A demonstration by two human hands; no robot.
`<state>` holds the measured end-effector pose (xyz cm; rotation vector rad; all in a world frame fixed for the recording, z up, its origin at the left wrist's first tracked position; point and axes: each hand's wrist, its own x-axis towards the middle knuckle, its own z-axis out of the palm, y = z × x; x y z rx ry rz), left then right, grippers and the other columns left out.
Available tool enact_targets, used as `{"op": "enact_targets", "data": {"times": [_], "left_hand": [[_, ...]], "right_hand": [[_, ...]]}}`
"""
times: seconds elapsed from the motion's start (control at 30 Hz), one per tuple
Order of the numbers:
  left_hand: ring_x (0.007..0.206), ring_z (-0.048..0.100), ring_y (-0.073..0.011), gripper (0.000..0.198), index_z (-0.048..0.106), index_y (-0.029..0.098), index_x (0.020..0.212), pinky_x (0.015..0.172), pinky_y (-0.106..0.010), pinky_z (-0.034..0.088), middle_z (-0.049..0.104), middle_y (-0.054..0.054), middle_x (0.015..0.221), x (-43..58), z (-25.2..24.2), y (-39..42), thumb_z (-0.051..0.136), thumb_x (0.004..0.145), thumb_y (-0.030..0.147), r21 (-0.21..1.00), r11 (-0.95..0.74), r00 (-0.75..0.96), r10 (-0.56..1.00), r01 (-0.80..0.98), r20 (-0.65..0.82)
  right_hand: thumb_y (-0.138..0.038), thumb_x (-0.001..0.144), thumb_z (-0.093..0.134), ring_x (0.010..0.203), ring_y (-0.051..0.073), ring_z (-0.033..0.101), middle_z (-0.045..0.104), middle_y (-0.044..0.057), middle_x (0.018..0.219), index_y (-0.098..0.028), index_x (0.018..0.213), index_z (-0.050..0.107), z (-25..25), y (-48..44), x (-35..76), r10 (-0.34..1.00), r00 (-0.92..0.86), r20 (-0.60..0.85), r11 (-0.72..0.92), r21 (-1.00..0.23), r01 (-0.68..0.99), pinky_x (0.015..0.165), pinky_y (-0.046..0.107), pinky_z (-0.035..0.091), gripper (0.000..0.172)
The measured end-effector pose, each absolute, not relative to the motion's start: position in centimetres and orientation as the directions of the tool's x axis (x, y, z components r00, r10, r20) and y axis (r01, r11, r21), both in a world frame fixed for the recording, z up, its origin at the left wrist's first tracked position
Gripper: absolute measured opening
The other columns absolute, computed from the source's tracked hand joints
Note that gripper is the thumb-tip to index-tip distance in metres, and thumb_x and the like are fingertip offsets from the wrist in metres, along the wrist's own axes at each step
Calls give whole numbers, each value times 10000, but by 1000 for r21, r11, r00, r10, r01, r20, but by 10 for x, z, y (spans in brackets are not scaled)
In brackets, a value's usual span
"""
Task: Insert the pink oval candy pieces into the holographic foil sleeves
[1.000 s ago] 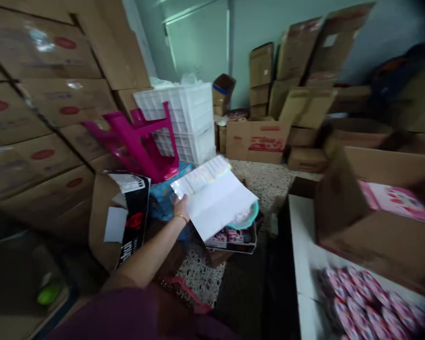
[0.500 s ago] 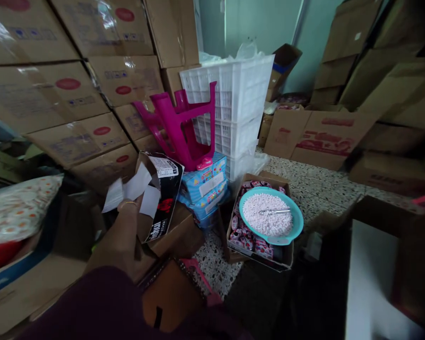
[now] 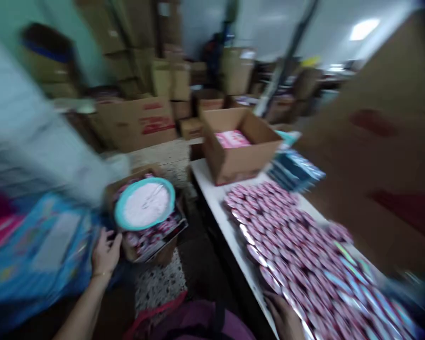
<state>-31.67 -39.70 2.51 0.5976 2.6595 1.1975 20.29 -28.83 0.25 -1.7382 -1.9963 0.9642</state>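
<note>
My left hand [image 3: 105, 254] reaches down to the left with its fingers apart, touching the side of a low cardboard box [image 3: 160, 244] of small pink packets on the floor. A teal bowl [image 3: 144, 203] of white pellets rests on top of that box. My right hand [image 3: 284, 317] lies at the near edge of a white table [image 3: 212, 194], fingers flat against the first of several round pink foil-topped cups [image 3: 297, 250] that cover it. The view is smeared by motion.
An open cardboard box [image 3: 239, 141] with a pink pack inside stands at the table's far end, beside a stack of blue packs [image 3: 293, 171]. A big carton [image 3: 378, 141] looms at right. Blue packaging [image 3: 38, 250] lies at left. Stacked cartons [image 3: 138, 120] fill the back.
The view has swung right, from the wall of cartons to the table. My left hand has let go of the white paper pieces and dropped beside the box under the bowl. My right hand has come into view.
</note>
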Motion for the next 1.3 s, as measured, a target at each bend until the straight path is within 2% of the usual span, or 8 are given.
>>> {"op": "enact_targets", "data": {"times": [0.1,0.23,0.33,0.43,0.63,0.83,1.03,1.3], "left_hand": [[758,639,-210,551,581,143,1014,727,-307,515,665,-66,912,-251,12,-309,540,596,500,840,413,-590,795,352,-143],[729,654,-224,554,616,176,918,641,-292,542,689,-34,815,-146,12,-231,600,502,543,874,313,-119,950,371,-290],[735,656,-239,518,626,194,880,618,-296,548,696,-25,811,-66,16,-206,612,494,539,863,198,163,939,465,-303],[775,652,-250,489,642,211,861,641,-301,549,698,-20,839,17,18,-211,608,508,547,846,2,434,858,532,-275],[916,617,-228,448,658,221,922,769,-298,518,678,-21,956,191,16,-288,585,606,530,826,-410,836,534,387,-127],[909,615,-189,399,639,199,991,831,-284,484,667,-51,985,311,27,-408,496,734,469,795,-525,938,309,304,-155],[922,611,-187,402,654,207,976,841,-284,480,664,-54,999,335,30,-454,460,750,477,753,-500,896,345,427,-280],[956,599,-213,363,660,222,970,878,-330,463,658,-57,1017,385,26,-450,462,762,446,749,-502,895,342,432,-286]], "right_hand": [[-390,784,398,868,210,607,664,75,908,-196,899,657,2,-344,232,981,7,-195,-135,-651,747,797,309,457,343],[-265,746,430,889,192,597,661,71,926,-189,882,668,-17,-432,290,866,445,-228,-492,-550,675,826,287,419,285],[-197,682,488,916,182,590,661,58,943,-190,851,679,-41,-531,333,525,800,-289,-808,-466,361,835,259,401,255],[-176,641,518,862,196,607,678,64,871,-171,763,687,-59,-640,353,148,928,-341,-902,-432,-15,783,262,421,209],[-280,720,430,656,211,622,656,72,633,-139,716,680,-78,-754,407,-142,933,-331,-836,-464,-292,626,291,458,287],[-321,770,404,995,219,547,590,134,1084,-116,1047,601,-78,-721,562,-19,984,-179,-843,-526,-112,826,286,408,397],[-255,731,513,1002,185,532,591,80,1082,-170,1003,623,-48,-662,680,274,958,-89,-805,-566,178,857,235,363,305],[-283,743,511,947,206,535,577,111,1055,-135,1055,572,-30,-635,768,348,937,21,-750,-593,292,801,285,368,351]]}}
